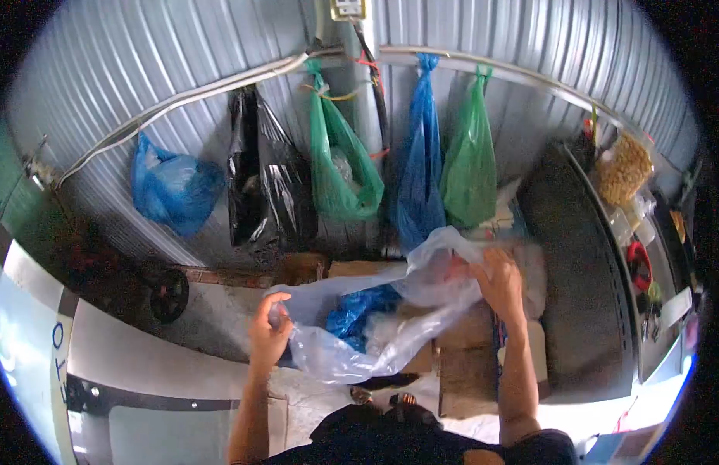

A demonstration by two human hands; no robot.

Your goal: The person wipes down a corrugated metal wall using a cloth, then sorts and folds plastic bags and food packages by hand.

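Note:
A large clear plastic bag point(328, 360) is stretched wide between my two hands, its mouth facing up. My left hand point(270, 329) grips the rim on the left, thumb and fingers closed on the film. On the right, my right hand point(500, 287) is closed on the opposite side of the rim, slightly blurred. Within the bag's opening appear a crumpled blue plastic bag point(348, 319) and whitish plastic point(382, 332). Whether these lie inside the clear bag or beneath it, I cannot tell.
Along the corrugated metal wall hang a black bag point(278, 186), green bags point(469, 167) and blue bags point(420, 155). Cardboard point(464, 372) lies below my right hand. A dark cabinet point(576, 287) stands to the right, with small items on top. A white panel point(150, 349) borders the left.

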